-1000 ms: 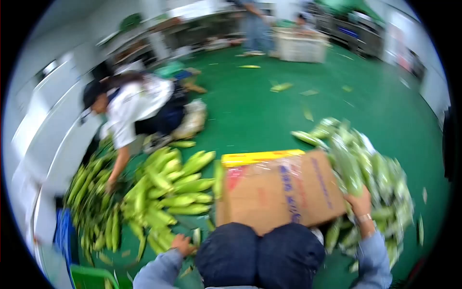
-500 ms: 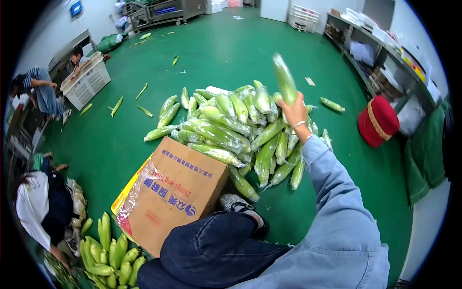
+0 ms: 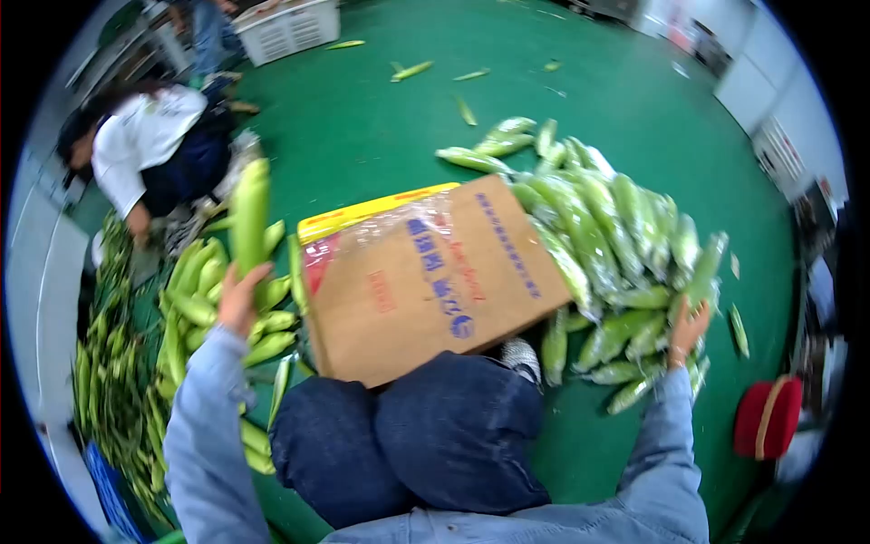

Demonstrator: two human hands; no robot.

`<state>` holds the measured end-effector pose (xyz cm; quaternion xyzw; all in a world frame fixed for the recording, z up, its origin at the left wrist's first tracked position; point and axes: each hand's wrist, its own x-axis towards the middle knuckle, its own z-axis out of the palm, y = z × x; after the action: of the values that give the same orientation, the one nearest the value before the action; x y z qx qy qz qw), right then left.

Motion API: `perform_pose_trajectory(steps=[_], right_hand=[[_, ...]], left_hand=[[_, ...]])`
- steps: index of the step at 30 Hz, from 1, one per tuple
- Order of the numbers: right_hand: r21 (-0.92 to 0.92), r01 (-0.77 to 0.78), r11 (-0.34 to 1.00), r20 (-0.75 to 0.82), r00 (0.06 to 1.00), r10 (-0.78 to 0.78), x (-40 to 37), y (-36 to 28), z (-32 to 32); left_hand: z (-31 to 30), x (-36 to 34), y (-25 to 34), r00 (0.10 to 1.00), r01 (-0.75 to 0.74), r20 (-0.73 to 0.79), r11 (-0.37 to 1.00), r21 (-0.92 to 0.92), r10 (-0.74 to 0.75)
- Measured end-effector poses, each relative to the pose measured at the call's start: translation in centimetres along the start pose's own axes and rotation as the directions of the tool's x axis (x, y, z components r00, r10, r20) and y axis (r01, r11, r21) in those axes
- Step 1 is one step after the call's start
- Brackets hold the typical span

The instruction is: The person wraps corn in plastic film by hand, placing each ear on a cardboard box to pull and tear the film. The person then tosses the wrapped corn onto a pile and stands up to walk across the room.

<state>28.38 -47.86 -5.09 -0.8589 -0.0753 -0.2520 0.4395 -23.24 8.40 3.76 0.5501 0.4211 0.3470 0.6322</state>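
My left hand (image 3: 239,304) is closed round the lower end of an unwrapped green ear of corn (image 3: 250,218), holding it upright above a heap of unwrapped corn ears (image 3: 192,304). At the right, my right hand (image 3: 689,328) has its fingers round the near end of a film-wrapped ear of corn (image 3: 709,265), which lies against the edge of a pile of wrapped corn (image 3: 580,218). Between the two heaps stands a brown cardboard box (image 3: 426,290) right before my knees, with clear film and a yellow-edged piece (image 3: 372,210) along its far side.
Stripped husks and leaves (image 3: 113,363) lie at the far left. A crouching person in a white shirt (image 3: 149,131) works beside them. A white crate (image 3: 288,32) and another person's legs (image 3: 210,41) are farther back. A red stool-like object (image 3: 768,417) sits at the right on the green floor (image 3: 399,118).
My view has swung left. My right hand has lowered the wrapped ear from upright onto the pile's edge. My left hand has come into view, holding an unwrapped ear.
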Motion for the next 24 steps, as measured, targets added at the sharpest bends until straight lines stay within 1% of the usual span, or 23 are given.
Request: perform_pose_trajectory(steps=[1,2,3,4,5,6,7,8,9,10,11,13,14,15,16,17,18,19,20,21,22,23,24], right_hand=[[-0.067,-0.034,0.997,-0.118,0.993,0.025,-0.4,0.2,-0.3],[-0.105,-0.033,0.994,-0.227,0.974,0.008,-0.9,0.9,-0.6],[-0.099,-0.024,0.995,-0.345,0.938,-0.011,-2.6,-1.2,-0.5],[-0.156,0.074,0.985,-0.415,0.900,-0.133,-4.8,-4.1,0.2],[-0.028,0.128,0.991,-0.261,0.957,-0.131,-8.0,-8.5,1.8],[0.099,0.145,0.984,-0.102,0.986,-0.134,-11.0,-12.8,3.7],[0.340,0.185,0.922,0.077,0.972,-0.223,-13.7,-13.3,8.1],[0.128,0.402,0.906,0.294,0.858,-0.422,-15.7,-19.2,10.1],[0.292,0.267,0.918,0.516,0.764,-0.386,-16.5,-24.6,12.1],[0.285,0.514,0.809,0.416,0.695,-0.587,-17.3,-25.5,16.7],[0.083,0.515,0.853,0.590,0.665,-0.458,-17.7,-28.9,18.6],[-0.070,0.608,0.791,0.682,0.608,-0.406,-18.5,-31.4,23.3],[-0.065,0.618,0.783,0.688,0.597,-0.414,-19.0,-30.9,25.6],[-0.057,0.716,0.696,0.764,0.481,-0.431,-19.6,-30.0,28.2],[-0.039,0.801,0.597,0.829,0.359,-0.428,-19.6,-30.7,29.1],[-0.035,0.811,0.585,0.831,0.348,-0.434,-19.1,-30.5,29.3],[0.207,0.745,0.635,0.862,0.168,-0.478,-18.2,-29.5,28.7],[0.422,0.616,0.665,0.848,-0.008,-0.530,-16.7,-29.0,27.5],[0.302,0.224,0.926,0.952,-0.033,-0.303,-14.7,-29.0,25.7],[0.049,-0.199,0.979,0.985,-0.155,-0.080,-12.6,-28.6,23.8],[0.108,-0.371,0.922,0.981,-0.113,-0.160,-10.3,-27.0,22.8],[0.167,-0.525,0.834,0.972,-0.053,-0.228,-8.6,-26.2,22.1],[0.193,-0.674,0.714,0.972,0.031,-0.233,-8.2,-27.0,21.4]], left_hand=[[2.5,0.2,0.7,0.999,0.029,-0.031,1.000,0.009,-0.028],[3.9,1.6,0.3,1.000,-0.010,-0.014,0.999,0.051,0.011],[5.9,1.9,0.9,0.994,-0.099,-0.031,0.992,0.078,0.102],[6.2,4.0,-0.1,0.981,-0.190,0.017,0.953,0.235,0.192],[6.8,5.6,-0.5,0.982,-0.184,0.013,0.955,0.234,0.186],[7.9,7.0,-0.7,0.971,-0.238,0.058,0.914,0.327,0.232],[9.0,7.9,-1.1,0.954,-0.299,0.123,0.859,0.416,0.273],[10.1,8.6,-1.6,0.941,-0.334,0.129,0.792,0.511,0.313],[11.1,9.3,-1.8,0.923,-0.367,0.138,0.714,0.596,0.360],[11.6,10.0,-2.1,0.898,-0.406,0.180,0.602,0.687,0.401],[12.2,10.0,-2.1,0.882,-0.428,0.210,0.528,0.734,0.422],[13.1,8.7,-1.3,0.868,-0.460,0.264,0.477,0.749,0.422],[13.1,8.6,-1.6,0.873,-0.449,0.250,0.486,0.750,0.420],[13.0,8.6,-2.0,0.851,-0.487,0.281,0.467,0.738,0.444],[12.8,9.0,-2.1,0.827,-0.526,0.312,0.447,0.724,0.468],[12.6,9.6,-2.3,0.831,-0.518,0.298,0.457,0.723,0.470],[12.4,10.2,-2.5,0.801,-0.566,0.360,0.412,0.714,0.478],[12.2,10.6,-3.0,0.768,-0.614,0.422,0.365,0.700,0.482],[12.0,10.8,-3.5,0.773,-0.609,0.418,0.374,0.700,0.478],[11.7,11.1,-4.2,0.778,-0.624,0.479,0.417,0.661,0.406],[11.6,11.2,-4.9,0.772,-0.634,0.542,0.462,0.621,0.331],[11.6,11.3,-5.6,0.755,-0.636,0.603,0.509,0.579,0.257],[11.7,11.1,-6.2,0.721,-0.686,0.623,0.436,0.583,0.302]])
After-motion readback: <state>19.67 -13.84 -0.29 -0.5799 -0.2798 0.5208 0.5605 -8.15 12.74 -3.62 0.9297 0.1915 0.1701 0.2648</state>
